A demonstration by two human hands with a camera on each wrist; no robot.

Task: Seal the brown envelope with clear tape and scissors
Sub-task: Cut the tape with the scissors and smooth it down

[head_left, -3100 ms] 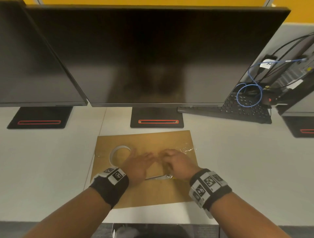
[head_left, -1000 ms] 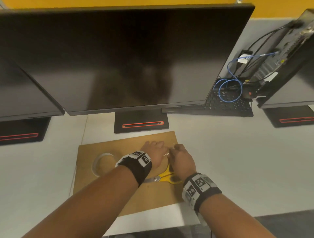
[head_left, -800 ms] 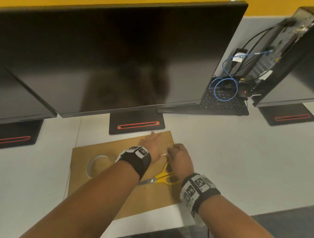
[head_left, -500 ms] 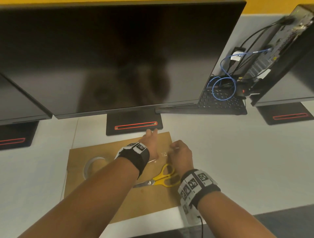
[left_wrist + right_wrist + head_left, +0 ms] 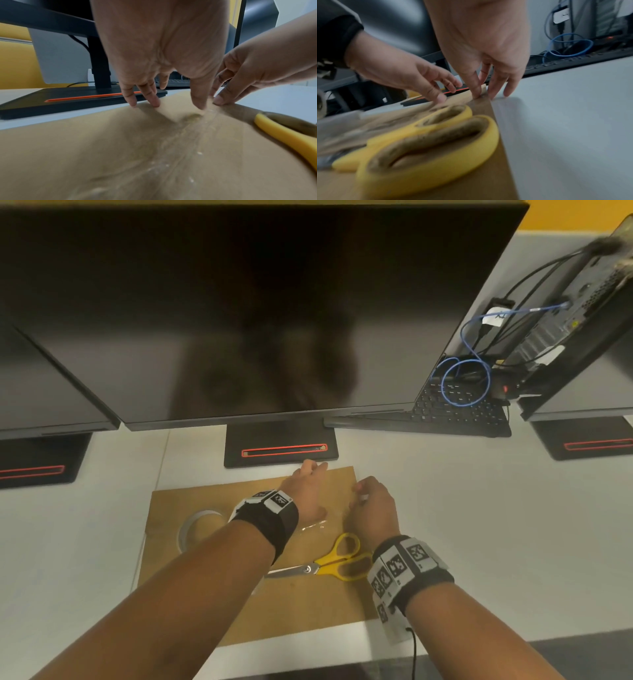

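The brown envelope (image 5: pixel 308 604) lies flat on the white desk (image 5: pixel 479 525), with a clear tape strip (image 5: pixel 313 525) stuck across it. My left hand (image 5: pixel 310 470) presses straight fingers on the envelope's far edge, the thumb on the tape strip (image 5: pixel 205 121). At the far right corner my right hand (image 5: pixel 359 491) has its thumb on the envelope (image 5: pixel 496 175) and its fingers just past the edge on the desk. The yellow-handled scissors (image 5: pixel 339 563) lie closed on the envelope near my right wrist. A clear tape roll (image 5: pixel 195 529) sits on the envelope's left part.
A monitor base (image 5: pixel 281 446) stands right behind the envelope, under a large dark monitor (image 5: pixel 257 320). Two more bases sit at far left and far right. A black keyboard (image 5: pixel 445 416) with a blue cable (image 5: pixel 466 381) lies at the back right. The desk's front edge is close.
Both hands have slid from the envelope's middle toward its far right corner, uncovering the scissors. The head view has swung left and tilted.
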